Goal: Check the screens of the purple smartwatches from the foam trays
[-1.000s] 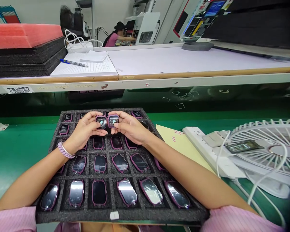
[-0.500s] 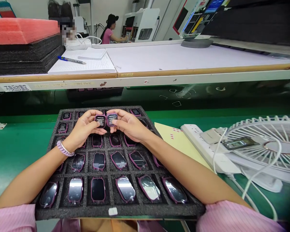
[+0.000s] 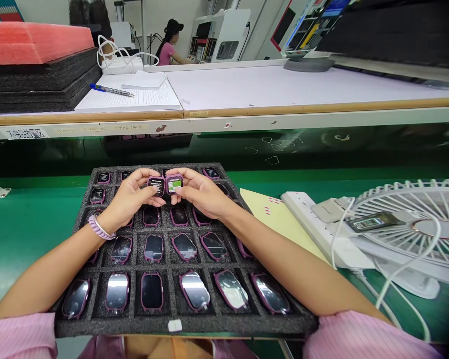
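My left hand (image 3: 137, 190) is closed on a purple-framed smartwatch (image 3: 156, 185) without a strap; its dark screen shows lines of white text. Right beside it, my right hand (image 3: 194, 189) grips a second smartwatch (image 3: 174, 183), whose screen shows a green and white pattern, with the thumb over its lower part. Both are held up side by side above a black foam tray (image 3: 134, 326). Several more purple-framed smartwatches, such as a dark-screened one (image 3: 151, 292), lie in the tray's compartments. My hands and forearms hide some of the compartments.
A yellow sheet (image 3: 265, 212), a white power strip (image 3: 307, 219) and a white fan (image 3: 415, 224) lie to the right on the green table (image 3: 30, 229). Above, a shelf (image 3: 247, 89) bears foam blocks (image 3: 37, 45), a notebook (image 3: 145, 102) and a pen (image 3: 110, 89). A person (image 3: 167, 50) sits far behind.
The screen of the smartwatch in my right hand has gone from white text on dark to green and white. Both hands have stayed nearly still; the view has shifted slightly.
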